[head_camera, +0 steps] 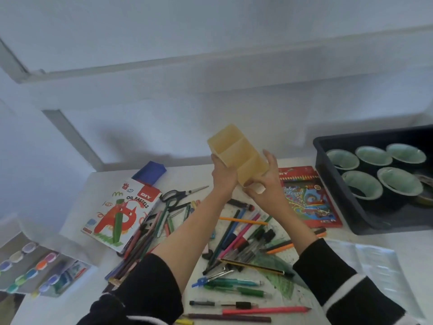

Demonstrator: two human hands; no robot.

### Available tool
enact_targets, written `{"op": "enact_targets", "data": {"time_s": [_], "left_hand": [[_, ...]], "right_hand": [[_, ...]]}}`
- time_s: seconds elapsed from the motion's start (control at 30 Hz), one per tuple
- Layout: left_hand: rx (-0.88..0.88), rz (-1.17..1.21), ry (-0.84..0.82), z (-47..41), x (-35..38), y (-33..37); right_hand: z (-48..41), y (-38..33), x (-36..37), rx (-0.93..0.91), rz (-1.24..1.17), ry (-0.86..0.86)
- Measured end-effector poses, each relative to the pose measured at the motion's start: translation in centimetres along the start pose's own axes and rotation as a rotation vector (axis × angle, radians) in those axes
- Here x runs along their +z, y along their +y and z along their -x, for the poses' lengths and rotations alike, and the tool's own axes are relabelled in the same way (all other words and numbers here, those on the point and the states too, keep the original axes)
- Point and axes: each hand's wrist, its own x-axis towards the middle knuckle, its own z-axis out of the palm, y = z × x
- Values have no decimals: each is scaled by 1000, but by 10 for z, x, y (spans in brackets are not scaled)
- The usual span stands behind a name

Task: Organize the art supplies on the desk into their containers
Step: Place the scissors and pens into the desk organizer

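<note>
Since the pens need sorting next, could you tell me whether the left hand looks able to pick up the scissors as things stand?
Probably not yet. The left hand and the right hand are both holding the yellow organizer up above the desk. The scissors lie uncovered just left of that forearm, so freeing the hand should suffice.

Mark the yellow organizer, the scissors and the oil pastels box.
yellow organizer (239,156), head view, on its middle compartment.
scissors (174,195), head view, on the black handles.
oil pastels box (119,212), head view, on the printed lid.

Both arms are raised forward, black sleeves pushed back. The left hand (224,175) and right hand (269,181) are clasped around a held object.
</note>
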Motion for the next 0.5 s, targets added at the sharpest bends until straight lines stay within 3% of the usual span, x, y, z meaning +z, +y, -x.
{"op": "enact_targets", "data": {"time_s": [0.2, 0.33, 0.5], "left_hand": [[110, -117, -7, -25, -4, -16], [222, -199, -86, -31, 0, -20], [196, -196, -124, -34, 6, -26]], "right_hand": [[3, 23, -4, 173, 147, -256], [11, 36, 3, 284, 171, -276], [15, 47, 6, 352, 162, -283]]}}
